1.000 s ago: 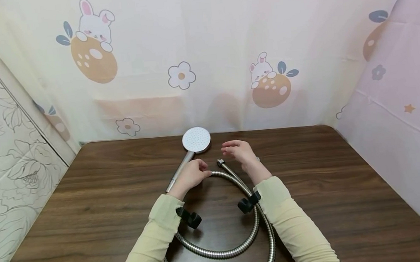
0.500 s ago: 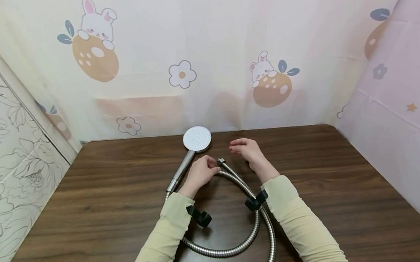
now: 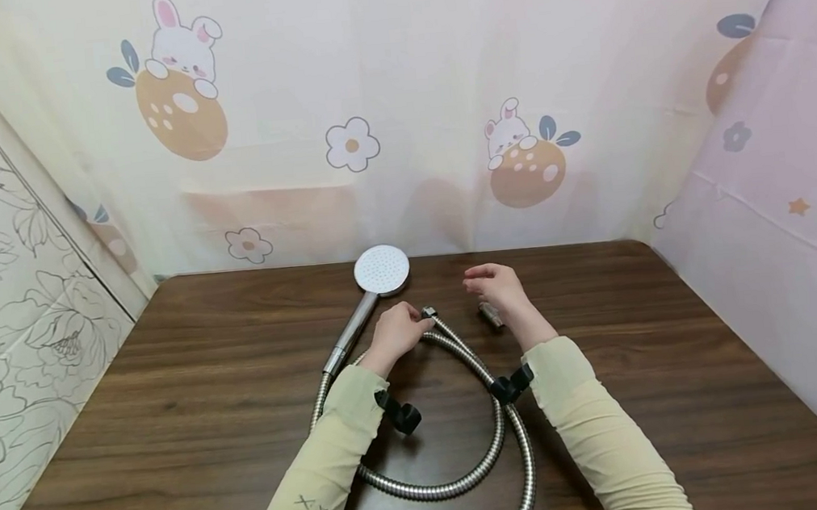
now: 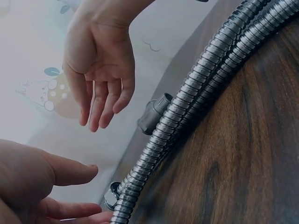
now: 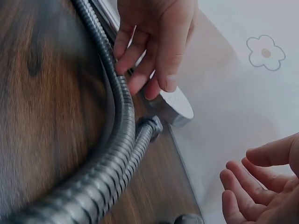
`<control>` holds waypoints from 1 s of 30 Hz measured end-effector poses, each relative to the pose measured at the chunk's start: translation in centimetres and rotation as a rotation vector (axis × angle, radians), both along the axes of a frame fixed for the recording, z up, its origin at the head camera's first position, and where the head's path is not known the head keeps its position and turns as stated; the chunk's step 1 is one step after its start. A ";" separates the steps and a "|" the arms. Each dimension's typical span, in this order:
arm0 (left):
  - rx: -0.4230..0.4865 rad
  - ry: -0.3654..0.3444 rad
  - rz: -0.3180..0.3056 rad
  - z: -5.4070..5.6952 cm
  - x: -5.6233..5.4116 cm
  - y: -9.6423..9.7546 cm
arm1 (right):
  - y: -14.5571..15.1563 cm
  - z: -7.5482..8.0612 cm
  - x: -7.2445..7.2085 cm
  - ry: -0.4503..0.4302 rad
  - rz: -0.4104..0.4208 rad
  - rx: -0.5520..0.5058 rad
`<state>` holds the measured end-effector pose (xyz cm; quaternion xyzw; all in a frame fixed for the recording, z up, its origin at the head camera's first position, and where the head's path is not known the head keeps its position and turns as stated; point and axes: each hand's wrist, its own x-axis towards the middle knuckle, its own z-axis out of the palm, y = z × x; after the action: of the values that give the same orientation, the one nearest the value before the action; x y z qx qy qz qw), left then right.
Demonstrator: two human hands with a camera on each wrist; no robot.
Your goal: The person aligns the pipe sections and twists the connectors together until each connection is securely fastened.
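Observation:
A metal shower hose [image 3: 436, 491] lies coiled on the table, joined to the handle of a chrome shower head [image 3: 381, 271] with a white face. My left hand [image 3: 395, 333] hovers at the upper loop, beside the hose's free-end nut [image 3: 429, 312]. In the left wrist view its thumb and fingers [image 4: 72, 170] are apart, its fingertips close to the hose; contact is unclear. My right hand [image 3: 501, 289] hangs with loosely bent fingers, holding nothing. Partly behind it lies a threaded metal fitting [image 3: 490, 315], seen beyond the hose in the left wrist view.
The brown wooden table [image 3: 174, 405] ends at a patterned cloth [image 3: 426, 124] hanging along the back. More printed cloth [image 3: 783, 279] covers the right side, and a flower-patterned panel [image 3: 23, 264] stands on the left. A black wrist camera [image 3: 400, 414] sits at each sleeve.
Both hands have shifted to the right. The threaded fitting, hidden behind the right hand before, now shows. More of the shower head's handle is uncovered; hose and shower head stay in place.

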<state>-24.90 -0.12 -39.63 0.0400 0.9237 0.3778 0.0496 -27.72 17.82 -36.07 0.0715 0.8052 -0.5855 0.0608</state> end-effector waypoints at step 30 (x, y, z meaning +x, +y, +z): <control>-0.027 -0.002 0.083 -1.0 -0.9 2.4 | 3.0 -2.1 0.1 -0.105 -0.047 0.243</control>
<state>-25.85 2.28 -40.59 0.0004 0.9295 0.3672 0.0353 -27.57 20.87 -38.18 0.1276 0.8639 -0.4806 0.0799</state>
